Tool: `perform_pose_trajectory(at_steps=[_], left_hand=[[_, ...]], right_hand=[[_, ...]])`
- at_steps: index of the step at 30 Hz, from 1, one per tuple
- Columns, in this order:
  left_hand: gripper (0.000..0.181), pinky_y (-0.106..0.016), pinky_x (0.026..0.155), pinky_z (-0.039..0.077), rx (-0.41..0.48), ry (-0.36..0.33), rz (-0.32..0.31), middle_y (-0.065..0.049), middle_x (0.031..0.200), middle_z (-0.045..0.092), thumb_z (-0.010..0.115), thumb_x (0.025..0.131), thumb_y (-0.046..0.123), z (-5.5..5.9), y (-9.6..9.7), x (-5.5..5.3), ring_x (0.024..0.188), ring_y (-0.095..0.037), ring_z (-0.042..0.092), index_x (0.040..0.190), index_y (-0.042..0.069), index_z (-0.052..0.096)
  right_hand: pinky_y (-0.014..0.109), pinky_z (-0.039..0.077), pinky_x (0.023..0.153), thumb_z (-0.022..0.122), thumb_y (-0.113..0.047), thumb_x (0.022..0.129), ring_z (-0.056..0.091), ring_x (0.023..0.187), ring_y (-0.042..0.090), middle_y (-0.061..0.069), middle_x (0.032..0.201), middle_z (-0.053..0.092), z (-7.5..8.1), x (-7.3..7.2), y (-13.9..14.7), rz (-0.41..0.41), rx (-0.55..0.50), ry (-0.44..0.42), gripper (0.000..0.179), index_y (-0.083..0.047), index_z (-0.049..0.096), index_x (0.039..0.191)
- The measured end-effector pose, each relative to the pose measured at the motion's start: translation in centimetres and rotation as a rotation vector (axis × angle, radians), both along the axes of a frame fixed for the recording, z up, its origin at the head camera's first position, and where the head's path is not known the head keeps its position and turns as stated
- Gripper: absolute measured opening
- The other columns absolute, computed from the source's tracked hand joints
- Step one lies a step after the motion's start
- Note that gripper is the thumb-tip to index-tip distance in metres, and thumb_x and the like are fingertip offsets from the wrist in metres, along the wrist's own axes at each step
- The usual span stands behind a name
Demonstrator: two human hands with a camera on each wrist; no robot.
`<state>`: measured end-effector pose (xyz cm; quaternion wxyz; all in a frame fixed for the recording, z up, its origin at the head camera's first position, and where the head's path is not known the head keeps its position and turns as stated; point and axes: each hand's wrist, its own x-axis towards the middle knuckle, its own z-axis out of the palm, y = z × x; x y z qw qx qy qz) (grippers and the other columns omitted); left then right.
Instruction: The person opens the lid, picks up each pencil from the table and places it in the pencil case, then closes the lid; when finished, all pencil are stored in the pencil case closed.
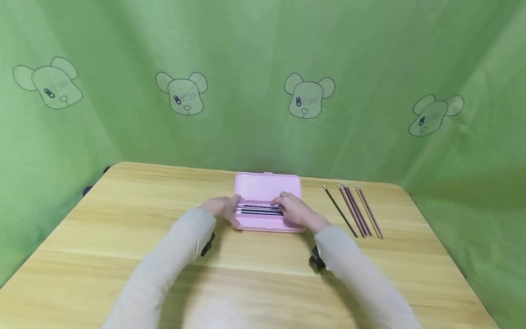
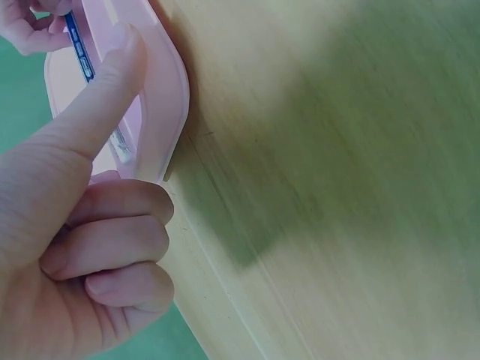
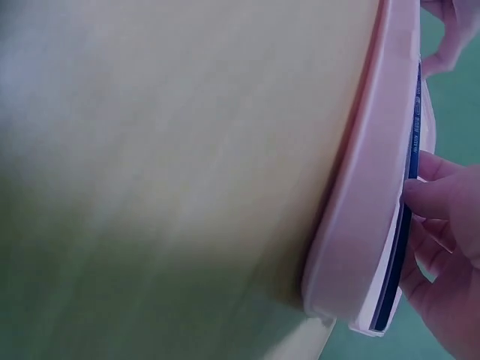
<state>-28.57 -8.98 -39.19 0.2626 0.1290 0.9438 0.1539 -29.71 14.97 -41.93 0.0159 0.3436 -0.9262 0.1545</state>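
Head view, case: I have the pink case (image 1: 256, 222) near the far edge of the table (image 1: 255, 283), its lid (image 1: 267, 185) swung back toward twelve o'clock.
Left hand: this hand (image 1: 224, 209) grips the case at its nine o'clock end, thumb laid over the rim.
Right hand: this hand (image 1: 295, 210) reaches in from four o'clock; through the right wrist view I read thumb and fingers pinching a dark pencil (image 3: 396, 259) lying along the case.
Pencils inside: several (image 1: 259, 210) lie lengthwise, side by side; I'd count that portion as done.
Loose pencils: about half a dozen (image 1: 355, 209) lie at three o'clock from the case, slanting from eleven toward five. I judge things partway along: these are outside the case, the lid not down.
Hidden: the right hand covers the inside pencils' ends, so I can't count them. Both wrist views crop the case, and the pencil's print is too blurred to read.
Backdrop: green curtain (image 1: 246, 137) at twelve o'clock.
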Motion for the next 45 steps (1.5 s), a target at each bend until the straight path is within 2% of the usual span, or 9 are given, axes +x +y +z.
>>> perform_pose_trajectory(at_steps=[10,18,22,28,33,38,45], left_hand=[[0.108,-0.042,0.11,0.025,0.002,-0.019,-0.019,-0.013,0.147,0.028,0.076,0.067,0.044,0.1,0.2,0.1,0.134,-0.029,0.028,0.146,0.009,0.013],[0.108,-0.043,0.109,0.025,0.024,-0.018,0.001,-0.015,0.146,0.03,0.077,0.065,0.043,0.2,0.1,-0.3,0.133,-0.03,0.029,0.146,0.011,0.014],[0.109,-0.043,0.11,0.024,0.026,-0.026,-0.001,-0.014,0.147,0.028,0.077,0.065,0.043,0.1,0.0,-0.4,0.134,-0.03,0.027,0.147,0.01,0.012],[0.109,-0.043,0.11,0.023,0.018,-0.033,0.006,-0.014,0.148,0.026,0.077,0.066,0.044,0.1,0.0,-0.3,0.135,-0.029,0.026,0.147,0.011,0.012],[0.11,-0.042,0.111,0.022,0.025,-0.031,0.01,-0.013,0.149,0.025,0.077,0.066,0.043,0.1,-0.1,-0.3,0.135,-0.029,0.024,0.147,0.011,0.011],[0.109,-0.044,0.11,0.023,0.038,-0.032,0.011,-0.014,0.147,0.027,0.077,0.066,0.043,0.1,-0.2,-0.2,0.134,-0.03,0.026,0.147,0.011,0.012],[0.108,-0.044,0.109,0.024,0.048,-0.021,0.012,-0.015,0.146,0.031,0.077,0.066,0.042,-0.1,-0.4,-0.1,0.133,-0.03,0.029,0.147,0.012,0.012]], right_hand=[[0.038,0.048,0.083,0.053,0.003,0.085,0.055,0.086,0.022,0.006,0.088,0.056,-0.6,-0.3,-0.4,-0.035,0.085,-0.03,0.027,-0.005,0.066,0.108],[0.038,0.048,0.084,0.051,0.002,0.086,0.054,0.087,0.023,0.007,0.092,0.055,-0.6,-0.1,-0.7,-0.026,0.12,-0.042,0.03,-0.004,0.063,0.113],[0.04,0.047,0.085,0.051,0.002,0.086,0.055,0.089,0.024,0.009,0.093,0.057,-0.6,-0.1,-0.8,-0.017,0.078,-0.067,0.03,-0.003,0.063,0.113],[0.039,0.047,0.086,0.052,0.002,0.086,0.055,0.089,0.023,0.01,0.093,0.058,-0.6,-0.3,-0.2,-0.002,-0.079,-0.141,0.028,0.002,0.062,0.112],[0.042,0.047,0.085,0.056,0.001,0.084,0.055,0.088,0.026,0.012,0.091,0.058,-0.1,-0.4,1.1,-0.022,-0.182,-0.16,0.026,0.005,0.062,0.109],[0.046,0.047,0.084,0.057,0.0,0.084,0.055,0.091,0.031,0.018,0.096,0.057,0.6,-0.7,3.3,-0.065,-0.218,-0.192,0.029,0.007,0.059,0.112],[0.048,0.048,0.08,0.057,-0.003,0.085,0.054,0.092,0.036,0.028,0.105,0.055,1.5,-1.0,7.6,-0.201,-0.215,-0.178,0.037,0.01,0.052,0.119]])
